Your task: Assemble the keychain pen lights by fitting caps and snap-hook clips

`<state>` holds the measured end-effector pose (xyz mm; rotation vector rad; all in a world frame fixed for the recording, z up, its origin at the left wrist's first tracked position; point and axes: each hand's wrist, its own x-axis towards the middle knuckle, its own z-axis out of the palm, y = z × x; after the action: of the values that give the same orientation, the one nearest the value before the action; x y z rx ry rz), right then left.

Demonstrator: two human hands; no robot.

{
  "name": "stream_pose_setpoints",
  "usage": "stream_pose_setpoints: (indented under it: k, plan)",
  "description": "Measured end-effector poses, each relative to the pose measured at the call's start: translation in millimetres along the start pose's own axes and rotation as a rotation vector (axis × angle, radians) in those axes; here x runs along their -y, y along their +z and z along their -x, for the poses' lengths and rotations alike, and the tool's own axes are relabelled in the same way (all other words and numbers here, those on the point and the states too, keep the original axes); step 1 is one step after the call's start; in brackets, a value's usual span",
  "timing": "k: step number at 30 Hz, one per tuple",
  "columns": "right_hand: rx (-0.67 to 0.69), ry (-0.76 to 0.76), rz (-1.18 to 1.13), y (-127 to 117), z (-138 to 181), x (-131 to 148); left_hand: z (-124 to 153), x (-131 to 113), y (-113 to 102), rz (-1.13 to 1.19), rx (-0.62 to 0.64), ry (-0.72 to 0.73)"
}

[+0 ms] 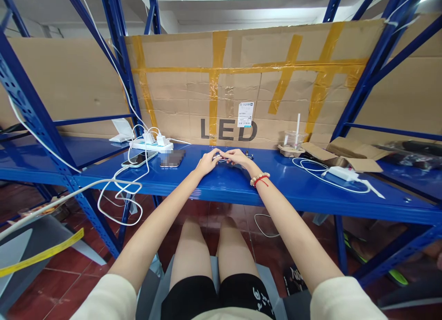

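Observation:
My left hand (207, 162) and my right hand (236, 157) meet fingertip to fingertip just above the blue shelf (221, 186). The fingers of both are closed around a small, slim piece that shows white and silvery between them. Its kind is too small to make out. Just behind my right wrist, which wears a beaded bracelet (259, 178) with red string, lie some small metal pieces (248, 155). To the left of my left hand a dark phone-like slab (171, 159) lies on the shelf, partly blurred.
A white power strip (152, 146) with plugs and looping cables stands at the left, beside a phone (140, 159). Toward the right are a plastic cup (294, 139) with a straw, a white adapter (343, 173) with cable, and an opened carton (345, 155). Taped cardboard (186, 99) closes the back.

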<state>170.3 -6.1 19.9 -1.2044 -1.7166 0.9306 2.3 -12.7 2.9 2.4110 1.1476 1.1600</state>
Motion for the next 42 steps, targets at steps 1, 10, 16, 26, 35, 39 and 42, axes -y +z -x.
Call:
stream_pose_setpoints:
  k: [1, 10, 16, 26, 35, 39, 42]
  plan:
    - [-0.011, -0.015, -0.013, 0.9, 1.2, 2.6, 0.3, -1.6, -0.7, -0.002, -0.020, -0.005]
    - [-0.048, -0.209, -0.096, 1.5, 0.4, 4.4, -2.7, -1.3, 0.1, 0.013, -0.074, -0.094]
    - [0.002, -0.259, -0.052, -3.9, -3.2, -0.1, -2.8, 3.1, 3.0, -0.012, -0.053, -0.060]
    - [-0.034, -0.314, -0.035, -5.4, 0.8, 2.1, -0.3, 2.3, 3.1, -0.021, 0.062, -0.030]
    - [-0.009, -0.223, -0.043, -6.0, -4.7, -2.3, 2.7, -4.5, 2.8, 0.024, 0.096, -0.001]
    - [-0.034, -0.187, -0.056, -6.8, -8.5, -6.7, 2.4, -6.1, 2.2, 0.043, 0.079, 0.014]
    - [-0.066, -0.161, -0.042, -7.7, -9.7, -7.8, 2.4, -6.6, 2.0, 0.024, 0.059, 0.026]
